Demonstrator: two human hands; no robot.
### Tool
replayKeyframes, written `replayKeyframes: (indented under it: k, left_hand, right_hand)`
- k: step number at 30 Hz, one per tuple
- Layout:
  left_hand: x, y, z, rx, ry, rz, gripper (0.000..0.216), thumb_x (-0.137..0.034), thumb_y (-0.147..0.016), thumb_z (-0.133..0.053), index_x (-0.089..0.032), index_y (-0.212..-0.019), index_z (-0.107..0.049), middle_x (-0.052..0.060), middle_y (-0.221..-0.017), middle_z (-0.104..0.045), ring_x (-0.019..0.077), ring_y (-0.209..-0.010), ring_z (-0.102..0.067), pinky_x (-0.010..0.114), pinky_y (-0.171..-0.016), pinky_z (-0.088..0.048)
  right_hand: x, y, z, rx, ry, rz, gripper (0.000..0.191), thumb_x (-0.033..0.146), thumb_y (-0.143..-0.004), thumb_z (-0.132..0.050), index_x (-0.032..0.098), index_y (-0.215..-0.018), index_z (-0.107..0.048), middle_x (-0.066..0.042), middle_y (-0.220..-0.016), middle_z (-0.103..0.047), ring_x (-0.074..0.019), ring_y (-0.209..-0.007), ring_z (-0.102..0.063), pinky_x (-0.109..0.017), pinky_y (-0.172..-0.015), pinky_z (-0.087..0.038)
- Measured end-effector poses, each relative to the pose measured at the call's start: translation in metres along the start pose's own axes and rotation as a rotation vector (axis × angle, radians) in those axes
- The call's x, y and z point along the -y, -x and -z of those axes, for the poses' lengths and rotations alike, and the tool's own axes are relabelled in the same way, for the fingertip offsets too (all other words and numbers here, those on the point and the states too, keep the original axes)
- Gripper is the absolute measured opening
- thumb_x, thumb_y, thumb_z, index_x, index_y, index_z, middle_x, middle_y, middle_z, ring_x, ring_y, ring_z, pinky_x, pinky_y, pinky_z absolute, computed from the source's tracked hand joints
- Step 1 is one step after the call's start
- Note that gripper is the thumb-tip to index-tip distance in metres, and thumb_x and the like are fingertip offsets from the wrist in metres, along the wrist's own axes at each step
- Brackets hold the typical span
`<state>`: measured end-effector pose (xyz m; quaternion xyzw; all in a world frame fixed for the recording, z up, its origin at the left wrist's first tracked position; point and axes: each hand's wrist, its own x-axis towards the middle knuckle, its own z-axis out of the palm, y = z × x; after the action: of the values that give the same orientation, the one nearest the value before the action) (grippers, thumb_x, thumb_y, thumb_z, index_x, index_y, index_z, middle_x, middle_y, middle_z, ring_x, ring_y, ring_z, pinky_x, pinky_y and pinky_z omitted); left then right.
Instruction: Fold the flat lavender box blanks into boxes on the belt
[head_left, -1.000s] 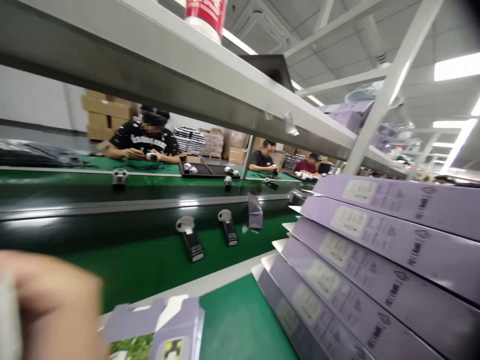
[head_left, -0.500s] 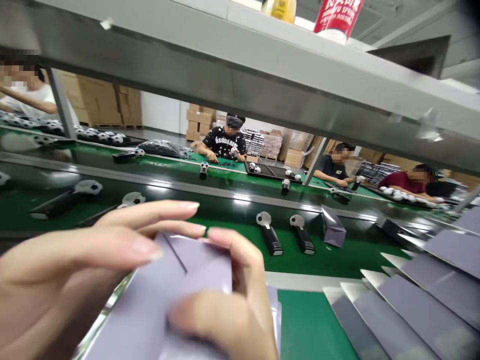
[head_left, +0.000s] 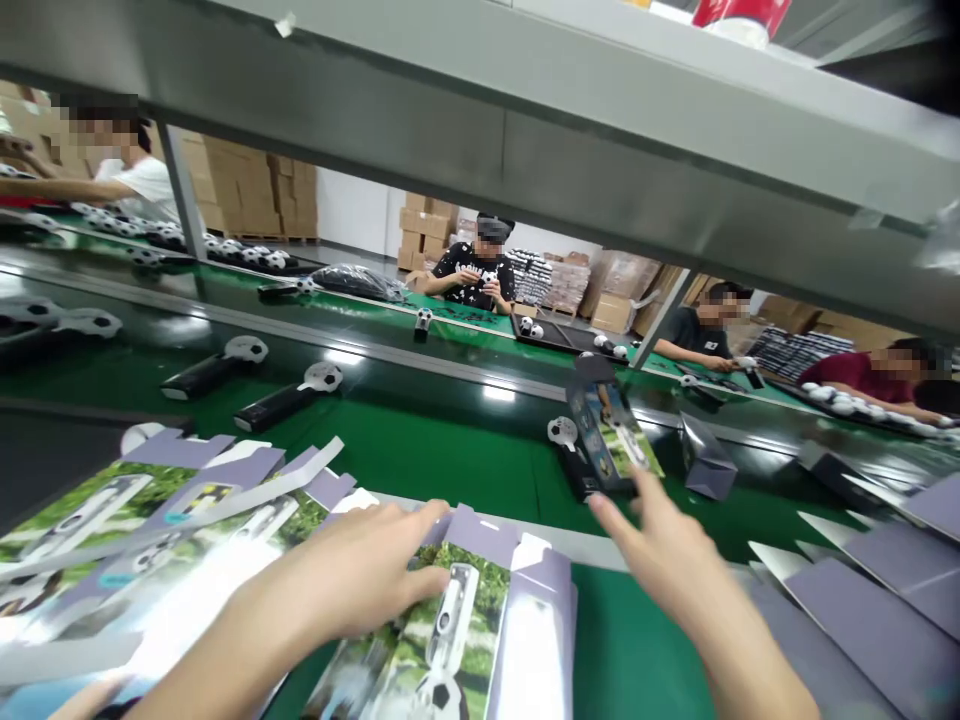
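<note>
The folded box [head_left: 611, 440] has left both hands and stands on the belt [head_left: 420, 450]; right hand [head_left: 660, 545] open, fingers spread, left hand [head_left: 360, 575] flat, pinning a carton [head_left: 442, 630].

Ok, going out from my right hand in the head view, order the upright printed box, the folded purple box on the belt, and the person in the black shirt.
1. Upright printed box, right at the fingertips of the right hand.
2. Folded purple box, on the belt just to the right.
3. Person in black shirt, across the far belt.
</note>
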<state>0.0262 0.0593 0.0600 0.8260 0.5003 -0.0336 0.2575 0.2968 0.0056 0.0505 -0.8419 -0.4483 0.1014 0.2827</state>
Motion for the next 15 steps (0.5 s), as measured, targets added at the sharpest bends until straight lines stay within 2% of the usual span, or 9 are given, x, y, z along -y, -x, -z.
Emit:
replayKeyframes:
  k: [1, 3, 5, 7, 10, 12, 13, 15]
  left_hand:
    - [-0.002, -0.004, -0.006, 0.013, -0.015, 0.006, 0.062, -0.047, -0.089, -0.054, -0.024, -0.145, -0.041, 0.016, -0.13, -0.062, 0.0359, -0.12, -0.059, 0.057, -0.098, -0.047]
    - [-0.008, -0.008, -0.015, 0.039, -0.038, 0.009, 0.062, -0.047, -0.091, -0.054, -0.023, -0.146, -0.037, 0.014, -0.126, -0.063, 0.0315, -0.118, -0.06, 0.056, -0.099, -0.048]
    - [-0.016, -0.01, -0.022, 0.059, -0.045, 0.005, 0.062, -0.048, -0.092, -0.056, -0.025, -0.146, -0.036, 0.012, -0.126, -0.062, 0.0293, -0.117, -0.06, 0.055, -0.101, -0.047]
    - [-0.021, -0.009, -0.025, 0.054, -0.04, 0.003, 0.061, -0.048, -0.092, -0.055, -0.024, -0.145, -0.037, 0.013, -0.126, -0.062, 0.0299, -0.118, -0.059, 0.056, -0.101, -0.047]
    - [-0.024, -0.005, -0.022, 0.0, 0.004, 0.001, 0.066, -0.047, -0.091, -0.053, -0.021, -0.148, -0.033, 0.018, -0.132, -0.059, 0.0358, -0.123, -0.055, 0.059, -0.102, -0.044]
    - [-0.024, 0.001, -0.016, -0.054, 0.064, 0.0, 0.072, -0.051, -0.09, -0.05, -0.021, -0.152, -0.027, 0.022, -0.137, -0.055, 0.0421, -0.127, -0.051, 0.061, -0.101, -0.043]
    - [-0.025, 0.006, -0.012, -0.082, 0.101, -0.003, 0.075, -0.054, -0.09, -0.049, -0.022, -0.153, -0.023, 0.021, -0.141, -0.052, 0.044, -0.13, -0.048, 0.062, -0.102, -0.042]
    - [-0.028, 0.018, -0.002, -0.145, 0.176, -0.02, 0.08, -0.059, -0.089, -0.046, -0.028, -0.155, -0.013, 0.013, -0.155, -0.038, 0.0417, -0.14, -0.037, 0.059, -0.111, -0.037]
  right_hand:
    - [-0.001, 0.004, -0.007, 0.109, 0.021, 0.002, 0.07, 0.047, -0.08, -0.062, 0.011, -0.139, -0.052, -0.026, -0.112, -0.067, -0.049, -0.107, -0.061, -0.062, -0.09, -0.044]
    - [0.005, 0.013, -0.021, 0.282, 0.058, 0.026, 0.068, 0.044, -0.079, -0.064, 0.006, -0.135, -0.056, -0.028, -0.113, -0.068, -0.048, -0.11, -0.061, -0.059, -0.093, -0.044]
    - [0.017, 0.022, -0.032, 0.39, 0.094, 0.065, 0.069, 0.042, -0.081, -0.063, 0.002, -0.136, -0.054, -0.03, -0.118, -0.065, -0.0487, -0.115, -0.058, -0.058, -0.096, -0.042]
    - [0.031, 0.03, -0.039, 0.443, 0.128, 0.091, 0.069, 0.041, -0.084, -0.059, 0.0, -0.139, -0.049, -0.031, -0.117, -0.065, -0.0508, -0.114, -0.057, -0.06, -0.096, -0.04]
    - [0.045, 0.039, -0.038, 0.446, 0.16, 0.102, 0.071, 0.041, -0.086, -0.056, 0.002, -0.144, -0.042, -0.03, -0.114, -0.066, -0.052, -0.112, -0.058, -0.062, -0.094, -0.039]
    - [0.047, 0.043, -0.034, 0.425, 0.165, 0.094, 0.074, 0.047, -0.087, -0.054, 0.009, -0.149, -0.037, -0.028, -0.117, -0.065, -0.0522, -0.111, -0.059, -0.063, -0.092, -0.04]
    - [0.046, 0.044, -0.03, 0.398, 0.158, 0.09, 0.077, 0.05, -0.086, -0.055, 0.014, -0.151, -0.034, -0.027, -0.123, -0.063, -0.0521, -0.113, -0.058, -0.063, -0.093, -0.04]
    - [0.04, 0.045, -0.025, 0.303, 0.075, 0.107, 0.086, 0.057, -0.08, -0.06, 0.021, -0.152, -0.031, -0.024, -0.14, -0.051, -0.051, -0.122, -0.052, -0.063, -0.097, -0.038]
